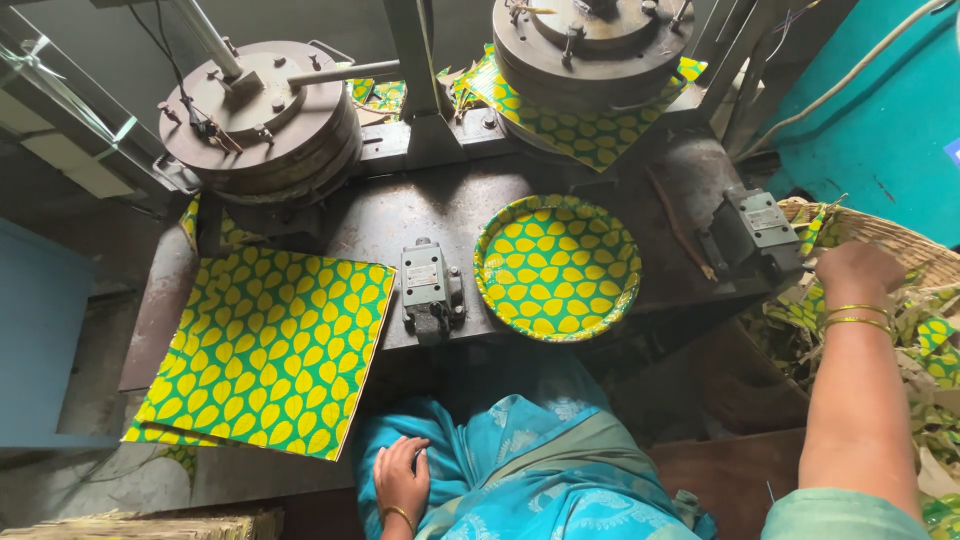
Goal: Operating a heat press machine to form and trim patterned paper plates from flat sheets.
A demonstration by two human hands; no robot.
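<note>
Two hands are showing. The left hand (401, 478) is resting flat on the person's teal-draped lap at about 6 o'clock, fingers loosely together and holding nothing. The right hand (856, 268) is reaching out toward 3 o'clock over a woven basket (905, 238) of green-and-yellow paper scraps (935, 335); its fingers are curled down out of sight, so I cannot tell whether they are gripping anything. Two gold bangles (857, 316) are sitting on that wrist.

One finished paper plate (557, 266), round, with yellow leaves on green, is lying at the centre of the dark metal table (420, 205), well apart from both hands. One stack of square printed sheets (268, 348) is lying at 9 o'clock. Two round press dies are standing at the far edge: the left die (260, 115) at 11 o'clock, and the right die (592, 40) at 1 o'clock, clamping another printed sheet (590, 130). Two grey switch boxes are sitting on the table, one box (431, 290) just left of the plate and another box (757, 232) between the plate and the basket.
</note>
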